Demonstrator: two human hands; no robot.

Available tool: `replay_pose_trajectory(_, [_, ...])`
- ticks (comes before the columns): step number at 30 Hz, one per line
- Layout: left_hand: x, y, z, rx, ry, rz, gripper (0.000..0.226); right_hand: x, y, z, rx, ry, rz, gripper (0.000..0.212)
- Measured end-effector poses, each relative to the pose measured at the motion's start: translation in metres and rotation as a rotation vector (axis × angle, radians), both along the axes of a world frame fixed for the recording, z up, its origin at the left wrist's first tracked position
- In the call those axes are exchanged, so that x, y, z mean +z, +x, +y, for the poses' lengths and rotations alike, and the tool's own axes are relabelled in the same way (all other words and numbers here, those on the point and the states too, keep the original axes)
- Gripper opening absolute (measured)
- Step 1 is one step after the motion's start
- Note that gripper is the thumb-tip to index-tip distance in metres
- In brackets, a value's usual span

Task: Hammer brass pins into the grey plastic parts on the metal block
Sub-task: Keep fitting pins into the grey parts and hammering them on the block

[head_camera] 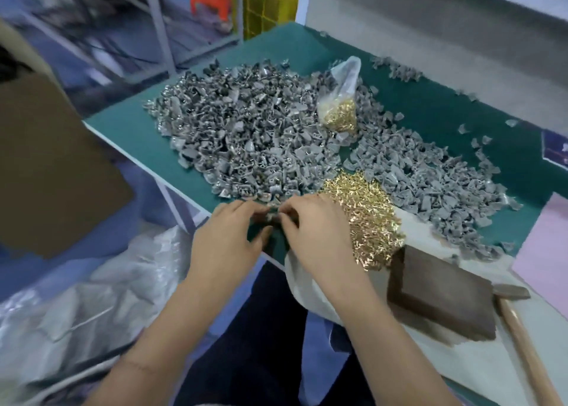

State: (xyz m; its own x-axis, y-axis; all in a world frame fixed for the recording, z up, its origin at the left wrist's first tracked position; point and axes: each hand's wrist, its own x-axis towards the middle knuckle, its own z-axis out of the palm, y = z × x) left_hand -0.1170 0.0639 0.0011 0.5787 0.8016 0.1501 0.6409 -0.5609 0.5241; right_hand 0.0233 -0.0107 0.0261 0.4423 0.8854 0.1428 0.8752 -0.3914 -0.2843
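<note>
left hand (229, 236): fingers curled, grip pinching a small grey part at near table edge, seemingly; blurred
right hand (310, 230): fingertips pinched on same spot, touching left fingers; item too small to tell
grey plastic parts (246, 135): big heap mid table, second heap to the right
brass pins (365, 218): loose pile just beside right hand; more in clear bag (341, 104) upright among parts
metal block (442, 292): right of pins, nothing on it
hammer (519, 319): lying flat, head touching block
table (430, 104): green top

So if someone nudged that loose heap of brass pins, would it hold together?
Probably not. The brass pins lie as a loose heap of tiny separate pieces, so they would likely scatter. They look shiny and smooth, perhaps slippery to pinch singly. Some sit on white sheet, which might slide.
</note>
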Motion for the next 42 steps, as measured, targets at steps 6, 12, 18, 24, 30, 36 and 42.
replay_pose_trajectory(6, [0.002,0.006,-0.007,0.021,0.035,-0.113,0.028,0.003,0.008,-0.007,-0.016,0.071,0.079,0.015])
replay_pose_trajectory(12, [0.007,0.052,-0.038,-0.345,-0.069,-0.073,0.021,0.018,0.057,-0.072,-0.231,0.03,0.017,0.017])
replay_pose_trajectory(18, [0.006,0.096,-0.061,-0.488,0.03,-0.025,0.017,0.021,0.07,-0.121,-0.366,0.077,0.036,0.019])
replay_pose_trajectory(24, [0.007,0.107,-0.063,-0.505,0.067,-0.048,0.008,0.019,0.065,-0.14,-0.4,0.311,0.135,0.016])
replay_pose_trajectory(30, [0.008,0.107,-0.061,-0.524,0.077,-0.018,0.012,0.016,0.072,-0.161,-0.452,0.423,0.209,0.014])
replay_pose_trajectory(36, [0.015,0.113,-0.072,-0.52,0.088,0.029,0.008,0.012,0.076,-0.168,-0.439,0.433,0.22,0.013])
replay_pose_trajectory(42, [0.021,0.117,-0.079,-0.484,0.004,-0.153,0.012,0.013,0.076,-0.17,-0.366,0.547,0.316,0.013])
